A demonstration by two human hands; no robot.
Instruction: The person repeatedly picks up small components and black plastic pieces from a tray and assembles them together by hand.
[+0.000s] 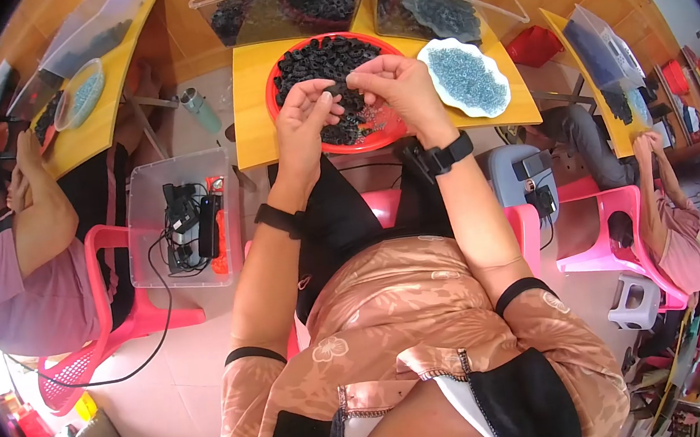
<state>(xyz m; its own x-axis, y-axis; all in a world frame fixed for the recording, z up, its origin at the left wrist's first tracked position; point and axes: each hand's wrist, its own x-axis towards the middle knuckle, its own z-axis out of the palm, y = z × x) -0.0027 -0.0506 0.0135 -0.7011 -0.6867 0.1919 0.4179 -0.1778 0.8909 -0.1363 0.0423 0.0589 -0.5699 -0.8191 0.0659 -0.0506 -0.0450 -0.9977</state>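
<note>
Over a red basin (397, 45) of small black parts (312, 62), both my hands are raised close together. My left hand (306, 119) is closed in a pinch, with a small black part at its fingertips that partly blends into the pile behind. Just to the right, my right hand (407, 91) pinches with thumb and forefinger near that same part; what lies between its fingertips is too small to make out. Beside my right hand stands a white scalloped plate (501, 100) holding many tiny bluish, shiny pieces (469, 78).
The basin and plate rest on a yellow table (251, 109). Behind them are clear bins (287, 22) of black parts. A clear box (142, 232) with cables stands on the floor at left, a grey stool (520, 175) at right. People sit at tables on both sides.
</note>
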